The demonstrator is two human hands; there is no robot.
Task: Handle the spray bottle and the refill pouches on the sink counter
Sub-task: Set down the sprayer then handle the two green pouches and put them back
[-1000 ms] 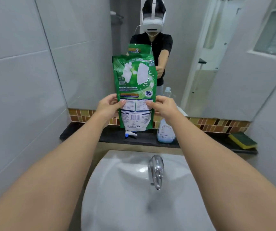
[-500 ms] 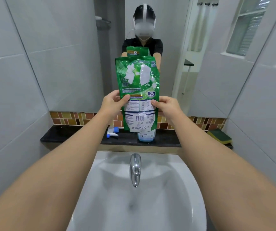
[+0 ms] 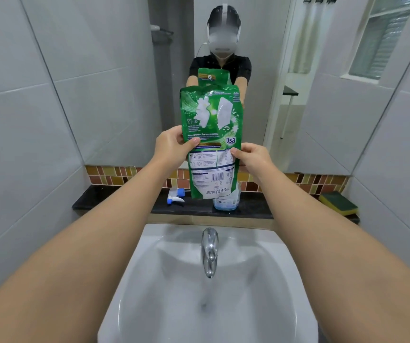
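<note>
I hold a green refill pouch (image 3: pixel 212 127) upright above the black counter ledge (image 3: pixel 115 200), back label toward me. My left hand (image 3: pixel 171 147) pinches its left edge and my right hand (image 3: pixel 250 155) pinches its right edge, both at mid height. Behind the pouch's bottom stands a clear spray bottle body (image 3: pixel 226 201) holding pale liquid, mostly hidden; its neck is out of sight. A blue-and-white spray trigger head (image 3: pixel 175 195) lies loose on the ledge to the left of the bottle.
A yellow-green sponge (image 3: pixel 338 203) lies at the ledge's right end. Below is a white basin (image 3: pixel 169 293) with a chrome tap (image 3: pixel 208 251). A mirror (image 3: pixel 115 82) fills the wall ahead; tiled walls close in left and right.
The view has shifted, putting the sink and ledge more central. The pouch stays upright in both hands, now hanging in front of the bottle, with my left thumb slightly higher.
</note>
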